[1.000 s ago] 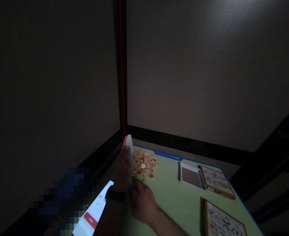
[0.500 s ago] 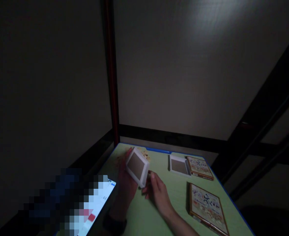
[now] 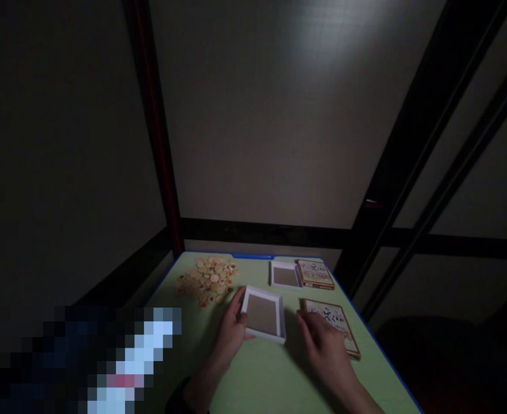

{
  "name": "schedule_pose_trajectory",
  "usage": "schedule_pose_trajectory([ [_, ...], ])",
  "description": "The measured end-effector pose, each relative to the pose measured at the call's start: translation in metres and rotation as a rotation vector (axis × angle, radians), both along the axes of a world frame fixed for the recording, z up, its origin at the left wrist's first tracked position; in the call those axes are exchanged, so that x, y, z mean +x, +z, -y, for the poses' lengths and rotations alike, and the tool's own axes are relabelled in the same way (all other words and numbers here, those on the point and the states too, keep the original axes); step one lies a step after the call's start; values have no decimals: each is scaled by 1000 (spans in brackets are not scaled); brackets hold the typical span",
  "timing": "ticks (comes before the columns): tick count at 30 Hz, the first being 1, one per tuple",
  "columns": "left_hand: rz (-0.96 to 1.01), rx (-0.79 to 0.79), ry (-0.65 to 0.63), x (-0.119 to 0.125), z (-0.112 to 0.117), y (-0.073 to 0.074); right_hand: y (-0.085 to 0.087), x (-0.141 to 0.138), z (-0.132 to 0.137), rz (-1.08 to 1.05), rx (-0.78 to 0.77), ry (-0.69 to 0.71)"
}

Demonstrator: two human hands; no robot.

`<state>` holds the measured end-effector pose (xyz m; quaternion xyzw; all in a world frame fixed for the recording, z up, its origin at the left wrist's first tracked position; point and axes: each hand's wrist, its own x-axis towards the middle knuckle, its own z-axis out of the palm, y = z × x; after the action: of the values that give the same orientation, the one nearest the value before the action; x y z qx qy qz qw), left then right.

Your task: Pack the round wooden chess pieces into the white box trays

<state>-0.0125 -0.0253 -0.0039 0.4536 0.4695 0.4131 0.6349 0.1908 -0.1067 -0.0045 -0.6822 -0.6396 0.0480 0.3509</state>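
Observation:
A shallow white box tray (image 3: 263,313) with a brown bottom lies flat on the green table (image 3: 253,379). My left hand (image 3: 233,333) grips its left edge, thumb on the rim. My right hand (image 3: 322,345) rests just right of the tray, fingers curled and lying on the table beside a printed box lid (image 3: 333,322); it holds nothing that I can see. A heap of several small round wooden pieces (image 3: 208,279) lies to the far left of the tray.
A second white tray (image 3: 285,275) and a second printed lid (image 3: 315,273) lie at the table's far edge. A pixelated patch with a lit screen (image 3: 128,368) covers the near left. Dark beams and pale walls stand behind the blue-edged table.
My left hand has brought the white tray from upright beside the pieces down flat onto the table, to the right of them. My right hand moved right. The view swung right.

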Motion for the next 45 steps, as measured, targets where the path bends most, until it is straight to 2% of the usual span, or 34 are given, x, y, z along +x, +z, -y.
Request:
schedule_pose_trajectory([
  [4, 6, 6, -4, 0, -1, -5, -11, 17, 13, 421, -24, -131],
  [7, 12, -1, -27, 5, -1, -2, -27, 28, 15, 531, -105, -254],
  [10, 26, 13, -39, 12, -2, 2, -33, 35, 15, 541, -128, -275],
  [17, 71, 23, -32, 16, -7, 0, -31, 49, 13, 526, -76, -289],
  [23, 124, 26, -6, 14, -12, -8, -34, 65, 4, 429, 163, -321],
  [28, 67, -16, 60, 23, -21, -15, -28, 75, -21, 362, 321, -349],
  [31, 76, -7, 53, 26, -21, -15, -30, 80, -41, 391, 226, -386],
  [35, 106, -27, -9, 23, -12, -14, -32, 88, -54, 455, 56, -349],
  [38, 154, -14, -92, 21, -4, -17, -27, 82, -48, 384, 128, -285],
  [40, 184, -31, -121, 21, 0, -21, -21, 67, -38, 230, 161, -202],
  [41, 197, -39, -129, 22, 1, -23, -19, 57, -33, 119, 132, -159],
  [43, 215, -41, -133, 26, 4, -24, -16, 36, -23, -108, -40, -113],
  [45, 244, -22, -146, 31, 4, -21, -15, 21, -18, -216, -151, -44],
])
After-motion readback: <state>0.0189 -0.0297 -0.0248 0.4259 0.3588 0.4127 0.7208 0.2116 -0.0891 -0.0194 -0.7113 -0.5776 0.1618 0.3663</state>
